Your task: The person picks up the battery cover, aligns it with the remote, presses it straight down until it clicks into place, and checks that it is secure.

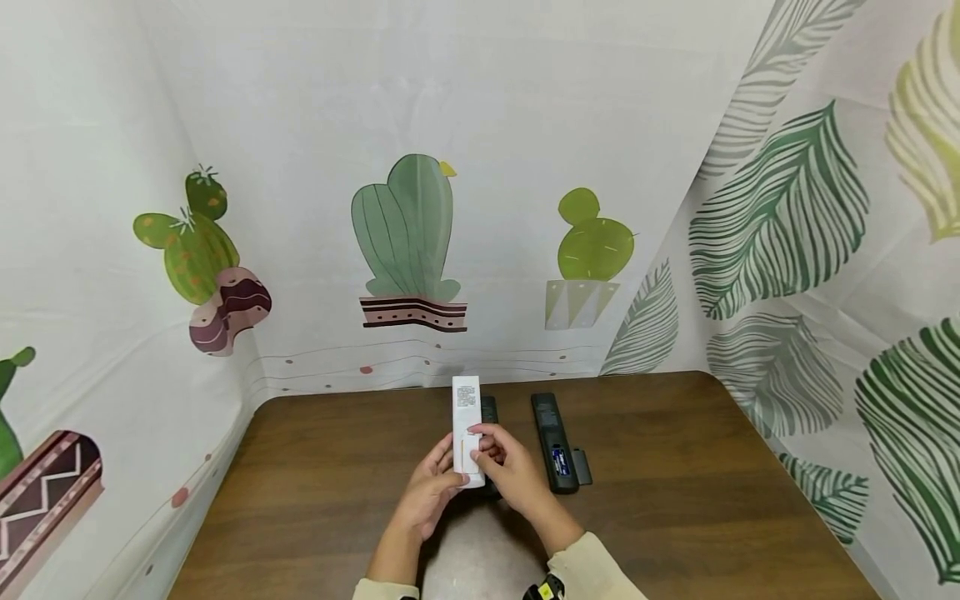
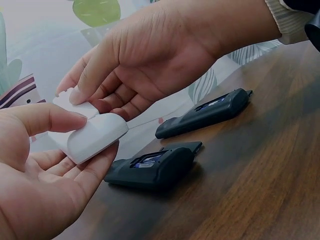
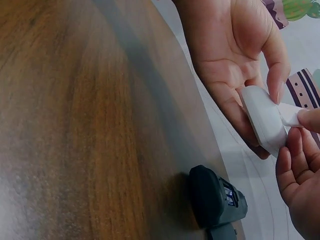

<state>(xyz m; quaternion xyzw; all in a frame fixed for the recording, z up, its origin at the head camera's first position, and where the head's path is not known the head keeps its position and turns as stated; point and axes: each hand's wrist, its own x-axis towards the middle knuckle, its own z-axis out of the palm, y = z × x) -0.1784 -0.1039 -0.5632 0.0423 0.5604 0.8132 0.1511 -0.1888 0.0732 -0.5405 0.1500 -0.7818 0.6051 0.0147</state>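
A white remote control (image 1: 467, 398) is held up with its back, which bears a printed label, toward me. My left hand (image 1: 430, 493) grips its lower end, thumb on the near edge and fingers beneath. With thumb and fingers, my right hand (image 1: 516, 473) pinches the white battery cover (image 2: 89, 108), which sits tilted at the remote's back in the left wrist view. Through the gap, a thin orange strip (image 1: 462, 448) shows in the head view. The inside of the battery compartment is mostly hidden.
Right of the hands, a black remote (image 1: 550, 425) lies with blue batteries (image 1: 560, 460) exposed and its black cover (image 1: 582, 467) beside it. Another black remote (image 2: 145, 172), also uncovered, lies behind the white one. Cactus-print cloth (image 1: 495, 250) borders the wooden table (image 1: 300, 492).
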